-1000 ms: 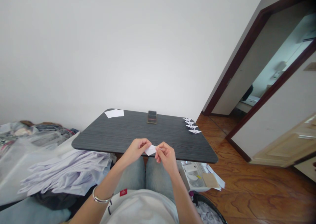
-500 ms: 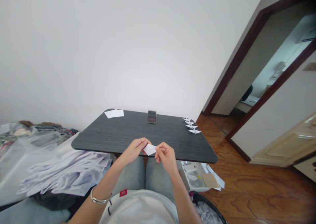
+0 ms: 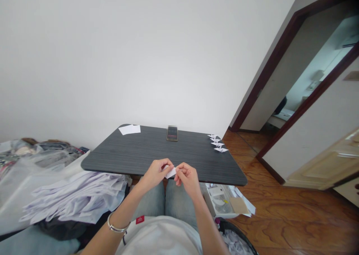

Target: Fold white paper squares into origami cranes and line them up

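Note:
Between my hands, over the near edge of the dark table [image 3: 134, 150], is a small piece of folded white paper [image 3: 171, 173]. My left hand [image 3: 158, 171] pinches its left side, thumb on top, and covers part of it. At its right corner, the fingertips of my right hand [image 3: 187, 177] are closed on the paper. Several folded white paper cranes [image 3: 220, 149] stand in a row along the table's right side. Flat white paper sheets [image 3: 129, 129] lie at the far left corner.
A small dark-screened device [image 3: 172, 133] stands at the table's back, by the wall. Left of the table are piled white cloth [image 3: 81, 195] and plastic bags [image 3: 42, 169]. On the floor at right sit a white box [image 3: 221, 202] and a dark bin [image 3: 238, 242] holding crumpled paper.
My left hand has shifted slightly right, its thumb now lying further over the paper. Less of the folded paper shows between my hands. The cranes and sheets stay where they were.

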Motion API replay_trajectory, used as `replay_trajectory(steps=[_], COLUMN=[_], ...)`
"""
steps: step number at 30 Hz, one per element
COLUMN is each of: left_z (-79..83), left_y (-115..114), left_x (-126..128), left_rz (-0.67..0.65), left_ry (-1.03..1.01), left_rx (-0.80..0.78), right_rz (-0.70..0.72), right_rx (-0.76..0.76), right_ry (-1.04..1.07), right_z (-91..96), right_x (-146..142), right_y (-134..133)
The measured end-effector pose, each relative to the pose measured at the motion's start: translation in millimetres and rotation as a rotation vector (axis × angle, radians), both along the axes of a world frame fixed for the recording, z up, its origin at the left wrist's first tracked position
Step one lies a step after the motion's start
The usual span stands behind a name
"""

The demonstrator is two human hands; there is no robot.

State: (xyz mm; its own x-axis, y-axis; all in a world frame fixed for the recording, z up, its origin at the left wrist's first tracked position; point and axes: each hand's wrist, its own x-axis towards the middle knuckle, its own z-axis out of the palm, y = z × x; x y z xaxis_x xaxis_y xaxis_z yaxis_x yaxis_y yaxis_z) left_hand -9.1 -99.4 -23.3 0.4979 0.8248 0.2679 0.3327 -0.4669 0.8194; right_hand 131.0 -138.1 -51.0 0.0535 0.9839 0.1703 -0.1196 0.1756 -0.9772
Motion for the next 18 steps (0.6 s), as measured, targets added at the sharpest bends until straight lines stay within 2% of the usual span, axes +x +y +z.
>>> replay_trajectory(steps=[11, 18], left_z=[-0.2, 0.3], left_y=[4.0, 1.5], left_x=[-2.9, -0.6], left_rz=[0.059, -0.009], left_ry=[0.011, -0.001], left_rx=[0.014, -0.045], right_rz=[-0.001, 0.0], right_rx=[-0.038, 0.015], right_ry=[0.032, -0.055], right_z=[2.0, -4.4], right_x=[11.2, 6.9], right_y=[2.2, 3.8])
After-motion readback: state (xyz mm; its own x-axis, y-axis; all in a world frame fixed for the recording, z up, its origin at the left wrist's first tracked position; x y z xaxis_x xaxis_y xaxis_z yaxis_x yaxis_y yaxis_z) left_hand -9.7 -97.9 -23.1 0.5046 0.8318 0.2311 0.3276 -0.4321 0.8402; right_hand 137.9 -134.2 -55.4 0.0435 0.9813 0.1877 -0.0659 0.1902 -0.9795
